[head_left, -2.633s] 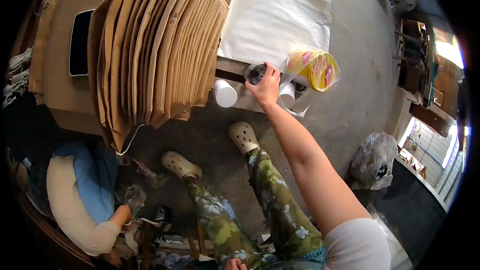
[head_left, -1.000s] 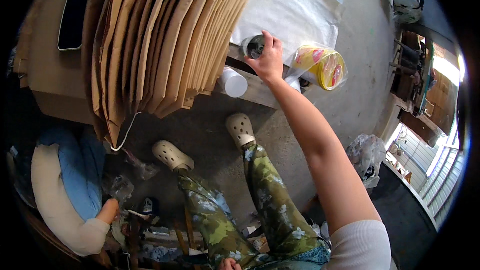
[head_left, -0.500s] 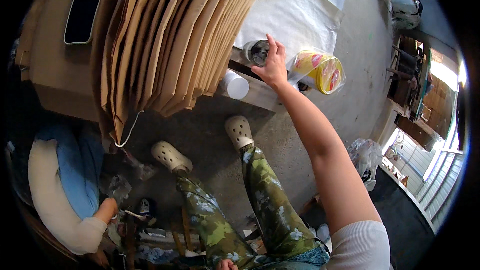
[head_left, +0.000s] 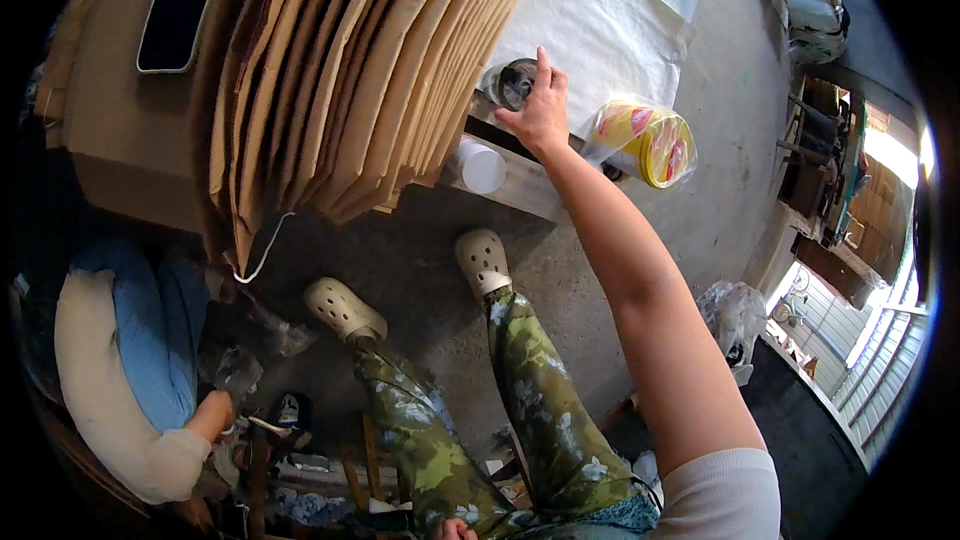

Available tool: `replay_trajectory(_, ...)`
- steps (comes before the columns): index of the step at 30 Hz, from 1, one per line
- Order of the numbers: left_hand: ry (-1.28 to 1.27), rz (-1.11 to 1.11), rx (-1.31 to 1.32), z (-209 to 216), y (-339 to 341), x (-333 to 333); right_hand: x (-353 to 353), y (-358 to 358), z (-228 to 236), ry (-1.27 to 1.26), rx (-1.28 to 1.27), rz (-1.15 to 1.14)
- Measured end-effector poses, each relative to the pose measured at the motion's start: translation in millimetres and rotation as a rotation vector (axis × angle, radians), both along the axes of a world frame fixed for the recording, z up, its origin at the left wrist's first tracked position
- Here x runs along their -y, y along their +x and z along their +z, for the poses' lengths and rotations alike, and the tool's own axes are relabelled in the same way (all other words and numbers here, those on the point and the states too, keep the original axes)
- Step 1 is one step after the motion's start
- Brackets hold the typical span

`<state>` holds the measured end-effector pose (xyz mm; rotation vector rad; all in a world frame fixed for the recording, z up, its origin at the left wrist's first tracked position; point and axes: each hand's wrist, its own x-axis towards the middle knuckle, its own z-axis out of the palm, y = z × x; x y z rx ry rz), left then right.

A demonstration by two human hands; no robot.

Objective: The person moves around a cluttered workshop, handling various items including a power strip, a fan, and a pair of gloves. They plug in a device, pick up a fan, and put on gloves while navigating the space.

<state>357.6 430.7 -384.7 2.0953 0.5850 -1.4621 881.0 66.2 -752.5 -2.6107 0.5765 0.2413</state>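
Note:
My right hand (head_left: 541,118) reaches out over the corner of a low surface covered with a white sheet (head_left: 590,30). Its thumb and index finger are spread beside a clear glass (head_left: 514,85) with something dark inside; whether they touch it, I cannot tell. Right of the hand stands a yellow tub (head_left: 640,145) wrapped in clear plastic. A white round-ended container (head_left: 480,168) sits below the glass, by the edge. My left hand (head_left: 455,529) shows only in part at the lower edge, fingers curled over my lap, with whatever it may hold hidden.
Folded brown cardboard sheets (head_left: 370,70) are stacked at the left, with a white-edged phone (head_left: 185,5) on top and a white cord (head_left: 268,250) hanging below. Another person (head_left: 130,380) bends at the lower left. A clear plastic bag (head_left: 732,315) lies at the right.
The view has shifted slightly, moving the cardboard and tub a little right and up. My right hand stays by the glass with its fingers apart; the glass keeps its place on the surface.

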Motion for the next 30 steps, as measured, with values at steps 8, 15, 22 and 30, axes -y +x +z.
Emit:
replay_trajectory(8,0.004,0.015,0.006,-3,-3,-1,10,-12,13,0.023,-0.081,0.014)
replay_trajectory(15,0.026,0.052,0.031,-1,1,2,3,-46,38,-0.050,0.032,0.114)
replay_trajectory(22,0.081,0.085,0.074,9,14,-19,-11,-161,177,-0.054,0.009,0.177)
replay_trajectory(30,0.060,0.217,0.111,64,108,-92,-112,-312,286,0.066,-0.778,0.221)
